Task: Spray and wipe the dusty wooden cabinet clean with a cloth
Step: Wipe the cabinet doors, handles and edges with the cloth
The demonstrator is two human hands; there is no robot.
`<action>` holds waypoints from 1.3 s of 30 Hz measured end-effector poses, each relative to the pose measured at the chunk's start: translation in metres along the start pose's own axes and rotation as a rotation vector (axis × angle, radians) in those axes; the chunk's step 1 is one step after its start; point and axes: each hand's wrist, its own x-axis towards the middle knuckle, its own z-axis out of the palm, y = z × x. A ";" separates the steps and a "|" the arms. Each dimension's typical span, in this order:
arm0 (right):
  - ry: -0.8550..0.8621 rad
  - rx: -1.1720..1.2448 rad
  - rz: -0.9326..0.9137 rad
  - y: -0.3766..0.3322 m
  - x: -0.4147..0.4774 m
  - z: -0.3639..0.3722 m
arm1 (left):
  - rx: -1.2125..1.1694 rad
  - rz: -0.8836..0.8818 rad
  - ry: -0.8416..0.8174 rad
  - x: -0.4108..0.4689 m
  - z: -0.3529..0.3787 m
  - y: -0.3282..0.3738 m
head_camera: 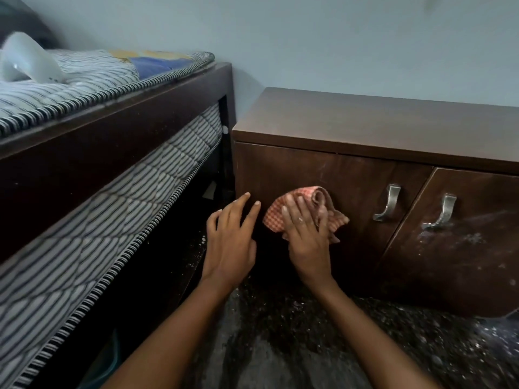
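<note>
A low dark wooden cabinet [351, 127] stands against the wall, with two doors and metal handles. My right hand [307, 234] presses a crumpled red checked cloth [276, 213] flat against the left door, fingers spread over it. My left hand [230, 237] hovers beside it with straight fingers, just left of the cloth near the door's left edge, holding nothing. The right door [460, 242] carries pale dusty streaks around its handle [442, 211]. No spray bottle is in view.
A dark-framed bed [112, 127] with striped mattresses stands close on the left, a narrow gap between it and the cabinet. A white object [25, 60] lies on the bed. The dark speckled floor [309, 346] lies below my arms.
</note>
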 end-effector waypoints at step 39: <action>0.380 -0.024 0.567 -0.012 0.077 -0.014 | -0.006 -0.001 -0.025 0.003 -0.008 -0.013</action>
